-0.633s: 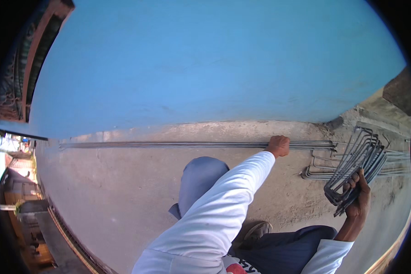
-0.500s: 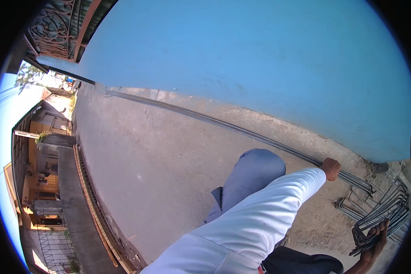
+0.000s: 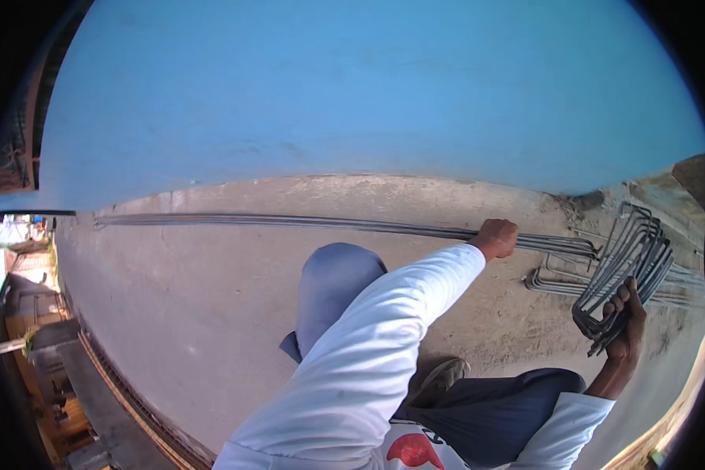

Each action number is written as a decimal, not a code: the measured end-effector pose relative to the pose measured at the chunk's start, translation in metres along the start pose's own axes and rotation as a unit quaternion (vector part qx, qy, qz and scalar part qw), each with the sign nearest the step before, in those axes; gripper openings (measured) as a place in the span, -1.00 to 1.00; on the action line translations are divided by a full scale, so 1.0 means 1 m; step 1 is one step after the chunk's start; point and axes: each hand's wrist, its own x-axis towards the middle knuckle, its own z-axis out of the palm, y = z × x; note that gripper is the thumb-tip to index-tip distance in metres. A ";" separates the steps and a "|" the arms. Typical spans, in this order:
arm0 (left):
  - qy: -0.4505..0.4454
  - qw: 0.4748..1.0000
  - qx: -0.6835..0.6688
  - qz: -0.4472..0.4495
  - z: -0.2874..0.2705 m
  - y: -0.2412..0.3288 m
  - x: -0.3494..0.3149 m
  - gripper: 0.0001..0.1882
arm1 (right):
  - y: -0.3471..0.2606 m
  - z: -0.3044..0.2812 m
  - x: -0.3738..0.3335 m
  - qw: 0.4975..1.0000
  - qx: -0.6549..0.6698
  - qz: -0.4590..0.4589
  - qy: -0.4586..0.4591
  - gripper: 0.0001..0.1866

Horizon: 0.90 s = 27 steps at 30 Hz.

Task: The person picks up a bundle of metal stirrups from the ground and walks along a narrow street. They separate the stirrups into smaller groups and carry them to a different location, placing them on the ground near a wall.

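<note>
Long thin steel bars lie bunched together on the concrete, running from far left to the right along the foot of the blue wall. My left hand is closed around them near their right end, the arm stretched across me. At the right, my right hand grips a bundle of bent steel stirrups, dark rods shaped into rectangles, tilted up from the ground. The bundle's upper part lies just beyond the bars' bent right ends. More bent rods rest on the ground between my two hands.
A blue wall rises along the far side of the concrete ground. My bent knee and a shoe are close below the bars. Straight rods lie behind the stirrups, and houses stand at the left.
My view has swung to the right, so the bars look more level and my right forearm shows more. Both hands keep their grips on the bars and the stirrups.
</note>
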 end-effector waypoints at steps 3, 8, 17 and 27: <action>-0.019 1.000 -0.006 -0.003 -0.033 0.003 -0.015 -0.78 | -0.007 0.038 -0.014 0.999 -0.028 -0.025 0.017 -0.85; -0.099 0.995 0.019 0.004 -0.055 0.041 -0.019 -0.68 | -0.024 0.025 -0.038 0.984 -0.101 -0.093 0.114 -0.81; -0.109 0.994 0.021 -0.004 -0.070 0.045 -0.026 -0.67 | -0.034 -0.041 -0.031 0.963 -0.187 -0.111 0.161 -0.83; -0.112 0.993 0.032 0.025 -0.077 0.066 -0.049 -0.63 | -0.022 -0.078 0.015 0.937 -0.287 -0.009 0.200 -0.81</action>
